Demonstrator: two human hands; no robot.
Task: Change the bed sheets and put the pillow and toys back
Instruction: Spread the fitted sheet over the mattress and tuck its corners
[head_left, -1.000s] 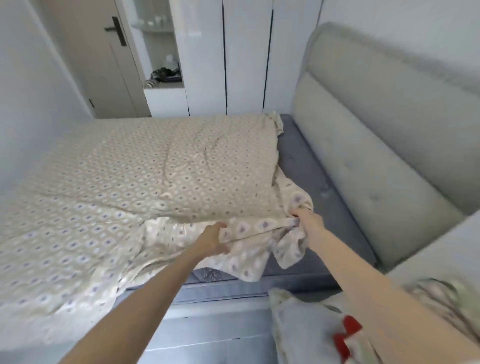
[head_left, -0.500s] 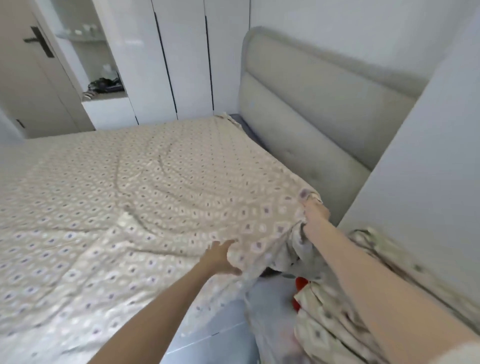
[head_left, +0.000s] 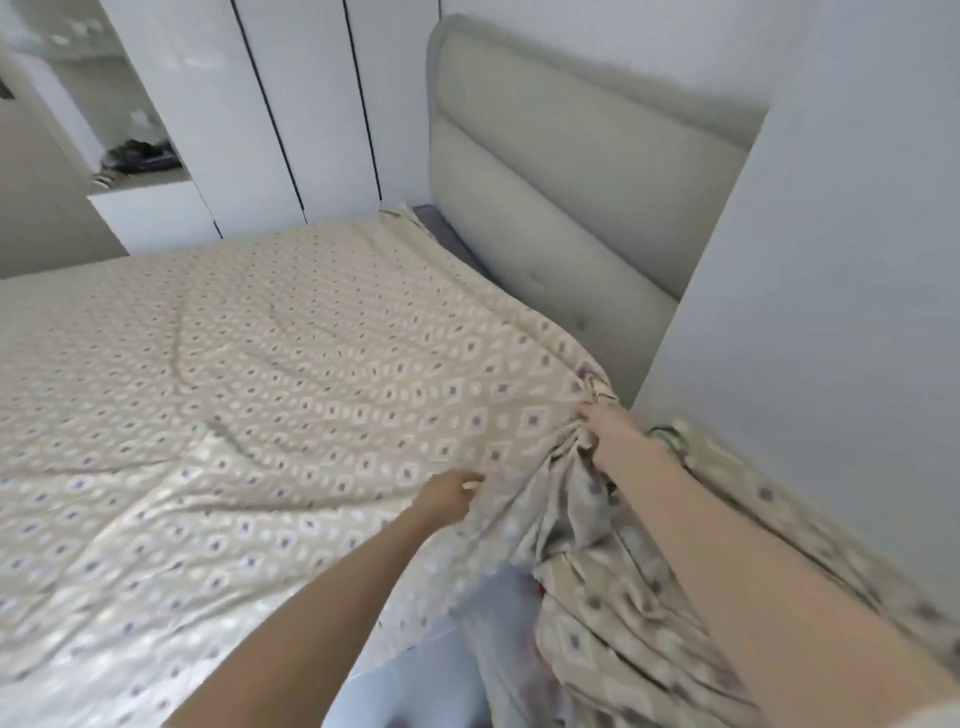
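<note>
The beige diamond-print sheet (head_left: 311, 389) is spread over pretty much the whole bed, up to the grey padded headboard (head_left: 545, 182). More patterned fabric (head_left: 623, 639) is piled by the near corner. The right hand (head_left: 610, 431) grips the sheet's bunched corner, and the left hand (head_left: 449, 496) pinches its edge nearby.

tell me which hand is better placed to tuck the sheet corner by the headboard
Right. The right hand grips the bunched corner of the sheet at the bed corner beside the headboard. The left hand holds the sheet farther along the near edge, away from that corner.
</note>
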